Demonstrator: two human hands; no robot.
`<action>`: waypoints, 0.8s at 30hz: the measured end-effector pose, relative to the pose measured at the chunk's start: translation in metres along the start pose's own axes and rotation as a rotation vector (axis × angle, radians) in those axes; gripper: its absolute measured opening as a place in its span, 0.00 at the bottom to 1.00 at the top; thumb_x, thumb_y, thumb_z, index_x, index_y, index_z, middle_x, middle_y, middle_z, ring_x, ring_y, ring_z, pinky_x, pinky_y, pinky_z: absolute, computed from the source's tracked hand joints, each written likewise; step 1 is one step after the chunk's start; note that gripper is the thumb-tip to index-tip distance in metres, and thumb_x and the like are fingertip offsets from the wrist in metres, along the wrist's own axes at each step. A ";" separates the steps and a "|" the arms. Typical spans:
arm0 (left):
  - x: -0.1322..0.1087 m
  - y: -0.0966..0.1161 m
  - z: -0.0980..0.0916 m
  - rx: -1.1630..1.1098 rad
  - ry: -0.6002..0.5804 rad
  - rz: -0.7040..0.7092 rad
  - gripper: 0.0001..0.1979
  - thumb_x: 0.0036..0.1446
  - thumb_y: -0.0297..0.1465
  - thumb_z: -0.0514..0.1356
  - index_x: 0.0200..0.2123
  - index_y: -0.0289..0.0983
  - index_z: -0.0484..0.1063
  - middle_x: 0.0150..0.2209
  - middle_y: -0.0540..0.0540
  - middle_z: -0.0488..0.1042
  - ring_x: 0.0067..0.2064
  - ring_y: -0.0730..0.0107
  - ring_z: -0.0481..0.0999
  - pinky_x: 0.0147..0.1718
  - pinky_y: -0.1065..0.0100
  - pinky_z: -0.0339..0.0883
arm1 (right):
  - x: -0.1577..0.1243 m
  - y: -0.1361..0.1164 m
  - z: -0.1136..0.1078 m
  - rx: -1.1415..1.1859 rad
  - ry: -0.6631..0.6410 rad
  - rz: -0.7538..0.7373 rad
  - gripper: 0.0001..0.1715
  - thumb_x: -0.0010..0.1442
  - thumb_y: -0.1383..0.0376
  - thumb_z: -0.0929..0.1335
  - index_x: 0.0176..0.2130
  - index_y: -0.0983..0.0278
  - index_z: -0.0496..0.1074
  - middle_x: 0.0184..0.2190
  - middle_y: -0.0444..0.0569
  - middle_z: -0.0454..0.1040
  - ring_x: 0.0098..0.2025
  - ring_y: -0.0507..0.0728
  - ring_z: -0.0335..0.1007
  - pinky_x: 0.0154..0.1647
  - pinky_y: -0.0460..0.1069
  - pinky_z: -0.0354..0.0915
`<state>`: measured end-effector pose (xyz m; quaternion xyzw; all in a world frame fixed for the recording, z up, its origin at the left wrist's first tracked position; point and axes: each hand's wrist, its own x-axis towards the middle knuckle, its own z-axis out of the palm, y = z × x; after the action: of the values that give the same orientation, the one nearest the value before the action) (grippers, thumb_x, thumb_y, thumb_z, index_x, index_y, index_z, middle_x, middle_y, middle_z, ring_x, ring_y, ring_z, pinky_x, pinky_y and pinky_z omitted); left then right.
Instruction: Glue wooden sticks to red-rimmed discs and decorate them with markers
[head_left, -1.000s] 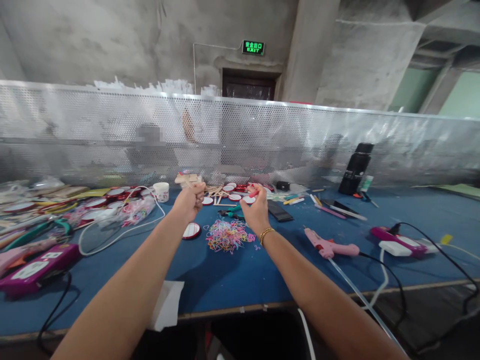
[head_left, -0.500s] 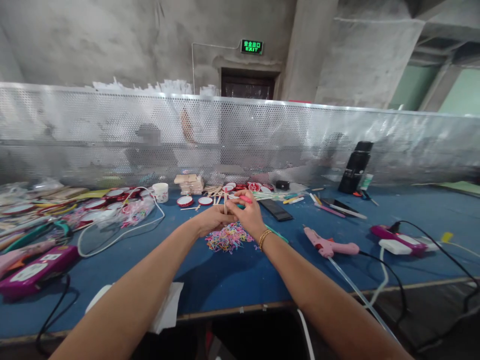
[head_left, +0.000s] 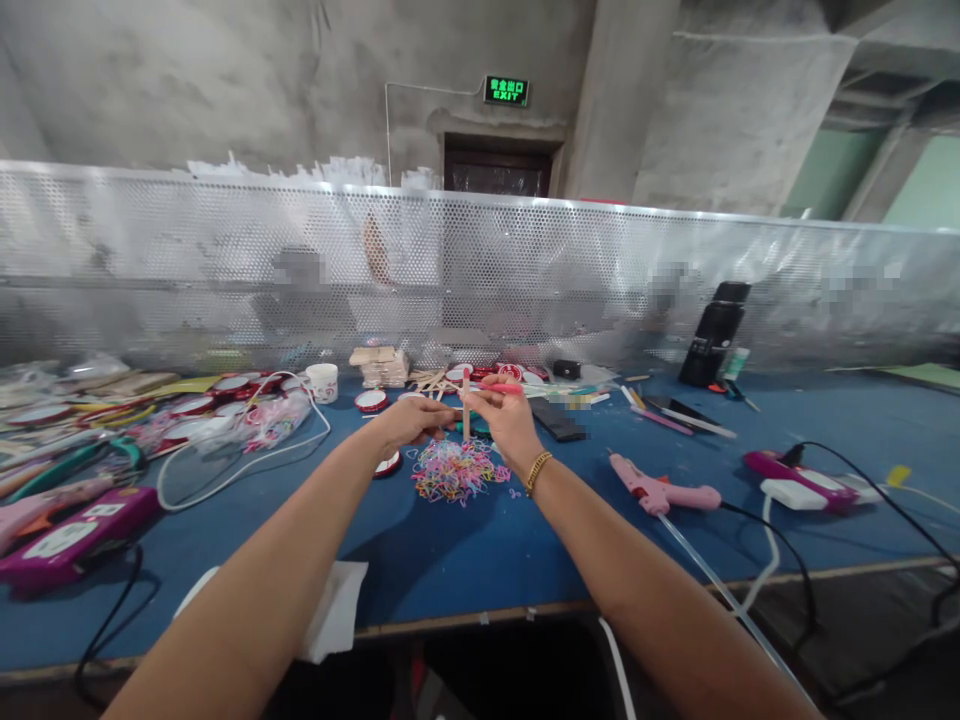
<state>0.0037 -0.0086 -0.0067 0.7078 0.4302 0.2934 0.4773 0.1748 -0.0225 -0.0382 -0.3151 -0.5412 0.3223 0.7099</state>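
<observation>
Both of my hands are raised over the blue table (head_left: 480, 560), close together. My left hand (head_left: 409, 420) is curled, pinching the lower end of a thin wooden stick (head_left: 466, 392) that stands upright between the hands. My right hand (head_left: 508, 418) is closed too, touching the stick and gripping a small pink-red piece (head_left: 507, 389). Just below the hands lies a heap of small coloured rubber bands (head_left: 454, 470). A red-rimmed round disc (head_left: 387, 464) rests beside that heap, partly hidden by my left wrist.
A pink glue gun (head_left: 660, 490) with its cable lies to the right, another magenta tool (head_left: 795, 480) further right. Red discs, a white cup (head_left: 323, 382), wooden sticks (head_left: 380, 365) and cables crowd the left and back. A perforated metal screen (head_left: 600, 280) walls the far edge. White paper (head_left: 330, 610) lies near the front edge.
My left hand came from the back left towards the right hand, and the two met over the rubber bands. The wooden stick now stands upright between them.
</observation>
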 end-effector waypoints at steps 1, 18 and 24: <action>0.002 -0.002 0.000 0.003 0.021 0.017 0.14 0.46 0.39 0.66 0.35 0.37 0.78 0.37 0.45 0.77 0.27 0.78 0.68 0.22 0.74 0.50 | 0.000 0.000 0.000 0.022 -0.008 0.014 0.23 0.45 0.62 0.74 0.38 0.60 0.60 0.26 0.41 0.74 0.33 0.55 0.76 0.41 0.52 0.71; -0.002 0.001 0.012 -0.059 -0.089 0.002 0.15 0.44 0.39 0.68 0.31 0.35 0.72 0.33 0.45 0.78 0.30 0.75 0.74 0.25 0.75 0.56 | -0.004 0.008 0.001 -0.053 -0.065 -0.015 0.15 0.51 0.64 0.70 0.37 0.60 0.61 0.32 0.45 0.78 0.40 0.56 0.78 0.42 0.52 0.71; -0.003 0.003 0.009 -0.057 -0.093 -0.025 0.14 0.44 0.38 0.68 0.31 0.36 0.73 0.32 0.46 0.78 0.30 0.74 0.75 0.27 0.74 0.60 | -0.004 0.007 0.001 -0.074 -0.048 -0.015 0.22 0.47 0.64 0.72 0.40 0.59 0.59 0.33 0.46 0.79 0.38 0.57 0.77 0.42 0.53 0.69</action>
<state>0.0109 -0.0154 -0.0072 0.7015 0.4077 0.2663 0.5203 0.1726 -0.0216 -0.0455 -0.3293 -0.5720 0.3040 0.6870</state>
